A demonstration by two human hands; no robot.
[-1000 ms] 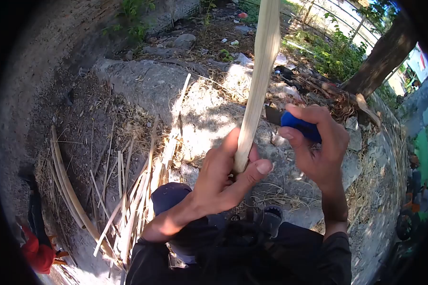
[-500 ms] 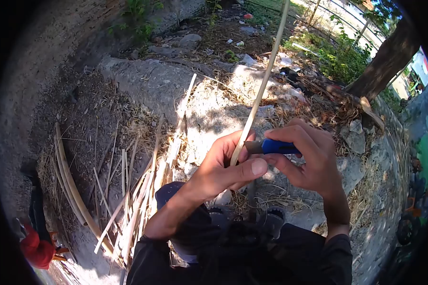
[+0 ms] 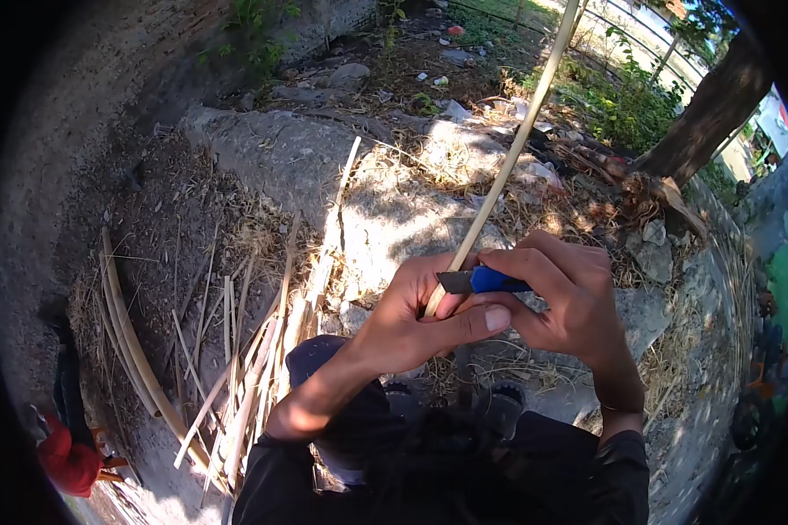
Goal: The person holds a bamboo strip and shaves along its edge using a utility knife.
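Note:
A long pale strip of split cane or bamboo (image 3: 510, 166) runs up and to the right from my left hand (image 3: 416, 311), whose fingers are wrapped round its lower end. My right hand (image 3: 573, 297) is closed on a blue utility knife (image 3: 495, 280). The knife's short grey blade (image 3: 454, 282) lies against the strip, just above the left thumb. Both hands are close together in front of my knees, the left thumb pointing toward the right fingers. The strip's top end runs out of view.
Several loose pale strips (image 3: 258, 385) lie on the ground at left, beside thicker curved poles (image 3: 136, 341). A large rock slab (image 3: 280, 153) stretches ahead. A tree trunk (image 3: 714, 114) leans at right. A person in red (image 3: 68, 455) is at the lower left edge.
The strip has tilted further right at its top. The blade has shifted slightly left and down, and its flat side now shows more. My hands remain in nearly the same place.

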